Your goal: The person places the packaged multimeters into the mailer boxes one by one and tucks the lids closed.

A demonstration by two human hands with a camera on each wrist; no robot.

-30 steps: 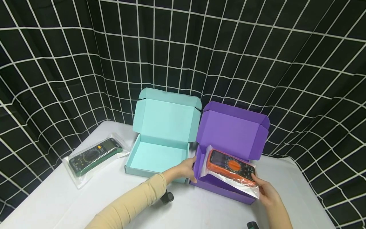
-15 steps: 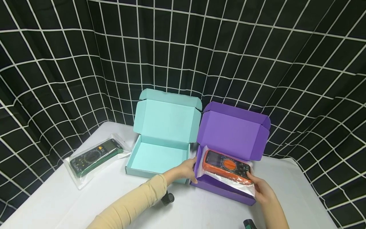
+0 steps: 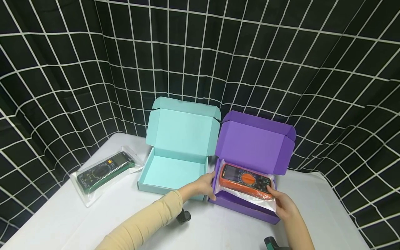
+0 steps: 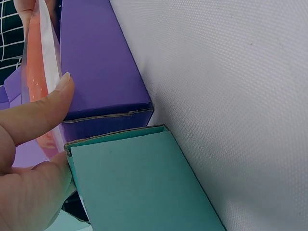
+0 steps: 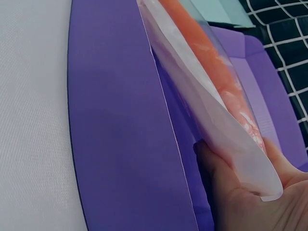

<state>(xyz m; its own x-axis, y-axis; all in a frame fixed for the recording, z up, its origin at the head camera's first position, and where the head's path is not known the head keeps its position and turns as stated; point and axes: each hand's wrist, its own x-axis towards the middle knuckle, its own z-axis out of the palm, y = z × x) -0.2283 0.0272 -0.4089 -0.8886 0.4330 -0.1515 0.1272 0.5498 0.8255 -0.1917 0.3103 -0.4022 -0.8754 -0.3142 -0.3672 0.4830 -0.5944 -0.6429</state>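
My right hand (image 3: 285,205) holds the right end of an orange multimeter (image 3: 248,178) in a clear plastic bag. Its thumb is on top; in the right wrist view, the fingers curl under the bag's white edge (image 5: 226,130). The multimeter lies partly inside the open purple box (image 3: 243,208), tilted, with the bag over the right-hand part. My left hand (image 3: 201,185) grips the purple box's left side near the front corner. In the left wrist view, its thumb (image 4: 60,98) rests at the box edge and the other fingers are partly hidden between the boxes.
An open teal box (image 3: 175,172) stands close beside the purple one, its lid raised. A bagged green multimeter (image 3: 104,172) lies at the left of the white table (image 3: 218,232). Behind hangs a black cloth with white grid lines (image 3: 193,52).
My right hand has moved the orange multimeter left and lower into the purple box. The left hand has stayed at the box's left side.
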